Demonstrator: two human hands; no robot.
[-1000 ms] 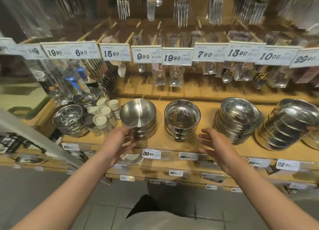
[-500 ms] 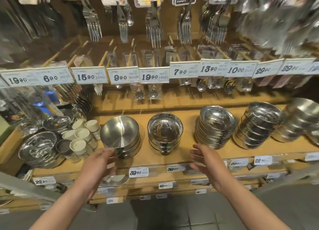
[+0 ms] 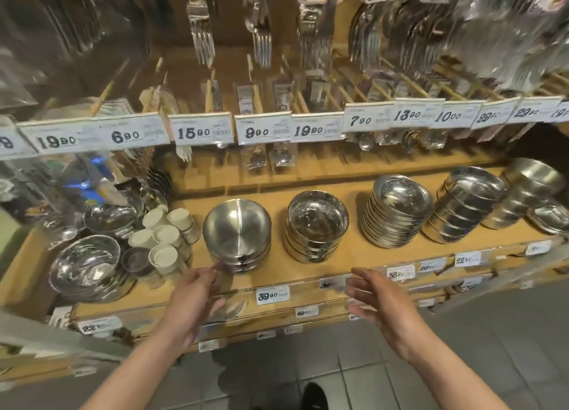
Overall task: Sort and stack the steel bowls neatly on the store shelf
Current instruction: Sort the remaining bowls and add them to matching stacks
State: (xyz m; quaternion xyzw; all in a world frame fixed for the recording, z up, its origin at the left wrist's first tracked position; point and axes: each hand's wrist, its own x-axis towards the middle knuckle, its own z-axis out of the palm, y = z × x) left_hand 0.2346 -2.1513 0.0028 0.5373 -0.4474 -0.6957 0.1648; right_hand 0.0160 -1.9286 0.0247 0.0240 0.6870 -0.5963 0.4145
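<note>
Steel bowl stacks (image 3: 237, 235) in row on wooden shelf (image 3: 308, 275); left hand (image 3: 192, 298) near front stack, fingers loose, empty; right hand (image 3: 377, 298) spread, empty

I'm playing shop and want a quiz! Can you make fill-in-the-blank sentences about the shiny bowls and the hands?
1. The brushed bowl stack stands nearest the ____ hand.
2. The right hand holds ____.
3. The price tag between the hands reads ____.
4. Packs of ____ hang above the shelf.

Missing words: left; nothing; 39.90; forks
</note>
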